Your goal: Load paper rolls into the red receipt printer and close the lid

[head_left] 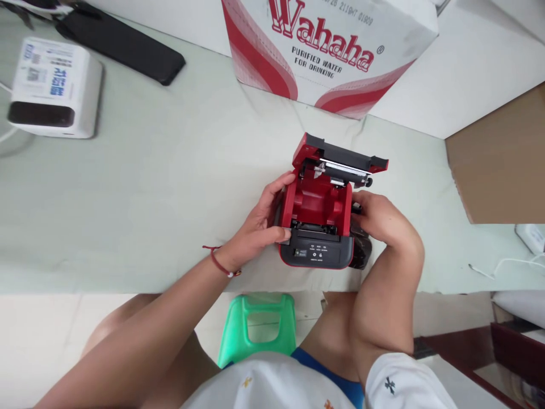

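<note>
The left hand (pixel 260 222) grips a red printer (pixel 317 205), lid raised, on the table (pixel 162 199); the right hand (pixel 374 215) curls at its right side, fingertips partly hidden, hold unclear. A dark object (pixel 361 251) below is half covered.

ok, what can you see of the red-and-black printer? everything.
The red-and-black printer looks plastic: red body, dark front panel with tiny markings. Its lid is raised at the back, exposing a dark roller and red bay. It appears to rest on the pale green tabletop. The left hand is against its left side, thumb on the front corner; the right hand is at its right, contact unclear.
</note>
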